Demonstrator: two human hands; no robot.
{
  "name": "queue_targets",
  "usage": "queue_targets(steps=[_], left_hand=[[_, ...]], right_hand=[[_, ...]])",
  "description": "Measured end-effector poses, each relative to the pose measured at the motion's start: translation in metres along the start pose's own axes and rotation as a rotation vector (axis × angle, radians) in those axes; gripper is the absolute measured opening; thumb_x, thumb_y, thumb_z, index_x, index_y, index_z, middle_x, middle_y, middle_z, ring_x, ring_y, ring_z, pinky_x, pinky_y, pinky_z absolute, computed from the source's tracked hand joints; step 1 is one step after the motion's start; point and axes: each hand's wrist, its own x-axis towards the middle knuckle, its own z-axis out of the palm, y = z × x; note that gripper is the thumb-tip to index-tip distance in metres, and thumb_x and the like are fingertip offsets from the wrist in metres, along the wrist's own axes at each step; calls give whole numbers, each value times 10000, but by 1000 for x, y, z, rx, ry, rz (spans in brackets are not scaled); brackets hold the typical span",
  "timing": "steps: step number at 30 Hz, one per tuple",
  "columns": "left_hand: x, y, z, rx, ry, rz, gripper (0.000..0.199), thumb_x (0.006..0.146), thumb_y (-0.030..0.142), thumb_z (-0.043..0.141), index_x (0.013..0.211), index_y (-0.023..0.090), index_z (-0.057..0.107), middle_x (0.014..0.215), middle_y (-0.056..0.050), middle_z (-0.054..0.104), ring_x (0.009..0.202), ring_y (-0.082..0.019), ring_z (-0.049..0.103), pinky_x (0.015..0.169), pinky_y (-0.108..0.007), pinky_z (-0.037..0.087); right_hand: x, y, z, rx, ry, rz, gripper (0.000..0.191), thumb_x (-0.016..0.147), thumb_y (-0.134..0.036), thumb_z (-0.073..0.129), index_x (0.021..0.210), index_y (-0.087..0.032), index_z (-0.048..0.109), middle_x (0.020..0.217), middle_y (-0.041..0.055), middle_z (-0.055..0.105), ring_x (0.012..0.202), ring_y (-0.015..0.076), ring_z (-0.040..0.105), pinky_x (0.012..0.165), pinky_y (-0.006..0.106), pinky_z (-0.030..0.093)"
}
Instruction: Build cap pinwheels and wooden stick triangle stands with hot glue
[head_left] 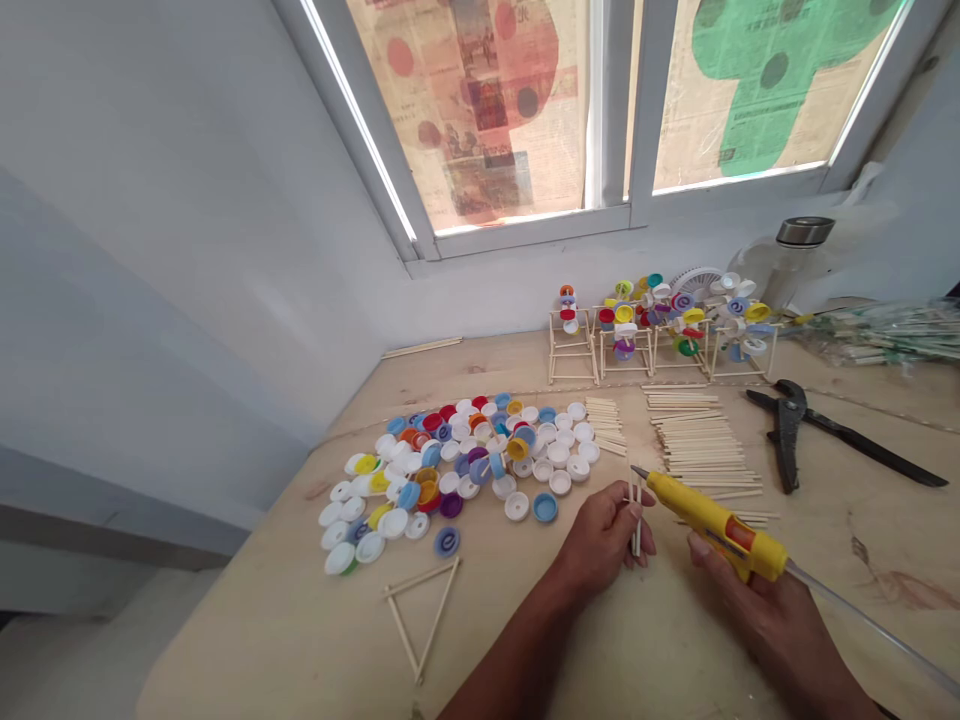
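My left hand (pixel 609 530) pinches a few thin wooden sticks (pixel 636 520) held upright above the table. My right hand (pixel 765 600) is wrapped round a yellow glue gun (pixel 709 518), whose dark tip touches or nearly touches the sticks near their upper ends. A clear glue stick (pixel 862 615) runs out of the gun's back end. Left of my left hand, a triangle of wooden sticks (pixel 440 625) lies flat. Many coloured and white bottle caps (pixel 450 505) are spread beyond it.
Piles of sticks (pixel 697 440) lie behind the gun, with black-handled pliers (pixel 791 430) to their right. Small stick frames with cap wheels (pixel 626 345) stand by the wall. A bottle (pixel 795 260) and bagged sticks (pixel 892 330) are at the back right.
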Motion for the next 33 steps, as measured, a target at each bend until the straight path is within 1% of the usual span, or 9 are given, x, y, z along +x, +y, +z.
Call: queue_targets(steps=[5, 9, 14, 18, 21, 23, 26, 28, 33], left_hand=[[0, 0, 1, 9, 0, 8, 309, 821, 421, 465, 950, 145, 514, 561, 22, 560, 434, -97, 471, 450, -213, 342], [1, -1, 1, 12, -1, 9, 308, 818, 419, 467, 954, 146, 511, 560, 24, 558, 435, -98, 475, 448, -211, 341], [0, 0, 1, 22, 1, 11, 299, 820, 399, 456, 960, 141, 514, 560, 24, 559, 434, -92, 472, 449, -207, 342], [0, 0, 1, 14, 8, 4, 310, 818, 404, 465, 972, 141, 520, 555, 26, 558, 433, -95, 472, 450, -208, 339], [0, 0, 1, 6, 11, 3, 323, 815, 429, 478, 966, 147, 525, 556, 27, 558, 435, -96, 473, 451, -211, 343], [0, -1, 1, 4, 7, 5, 328, 815, 441, 481, 960, 150, 526, 559, 24, 562, 434, -98, 474, 450, -213, 344], [1, -3, 0, 17, 3, 6, 334, 818, 442, 474, 967, 147, 524, 561, 23, 565, 431, -97, 473, 448, -213, 346], [2, -4, 0, 22, 3, 8, 328, 821, 435, 466, 966, 145, 520, 563, 23, 566, 431, -94, 473, 447, -210, 345], [1, -4, 0, 10, 5, 13, 310, 821, 434, 475, 939, 150, 515, 567, 24, 569, 432, -94, 478, 447, -210, 350]], right_hand=[[0, -6, -1, -4, 12, -14, 433, 691, -513, 639, 952, -171, 693, 885, 63, 727, 865, 252, 682, 699, 246, 561], [1, -5, -2, -3, -27, -14, 410, 694, -500, 639, 933, -171, 691, 855, 58, 725, 871, 251, 679, 694, 242, 559], [-3, -13, 1, 15, 78, 23, 410, 668, -532, 649, 866, -173, 676, 859, 60, 725, 844, 246, 683, 719, 244, 554], [-9, -25, 5, 22, 88, 51, 417, 684, -545, 630, 885, -183, 677, 838, 49, 723, 874, 259, 676, 722, 258, 552], [-9, -23, 5, 4, 127, 77, 459, 679, -544, 632, 940, -169, 674, 904, 63, 722, 904, 270, 667, 793, 293, 542], [-7, -18, 3, -12, 114, 58, 466, 675, -540, 637, 951, -167, 672, 938, 67, 718, 929, 271, 661, 826, 300, 531], [-2, -13, 0, -24, 19, 4, 430, 681, -538, 634, 905, -174, 675, 873, 57, 720, 902, 263, 668, 754, 272, 547], [-1, -15, -1, -29, -1, -2, 411, 684, -528, 634, 892, -176, 674, 822, 47, 717, 874, 257, 672, 708, 256, 551], [-6, -28, 2, -16, 57, 11, 394, 663, -527, 639, 861, -190, 684, 795, 34, 718, 836, 251, 675, 671, 250, 552]])
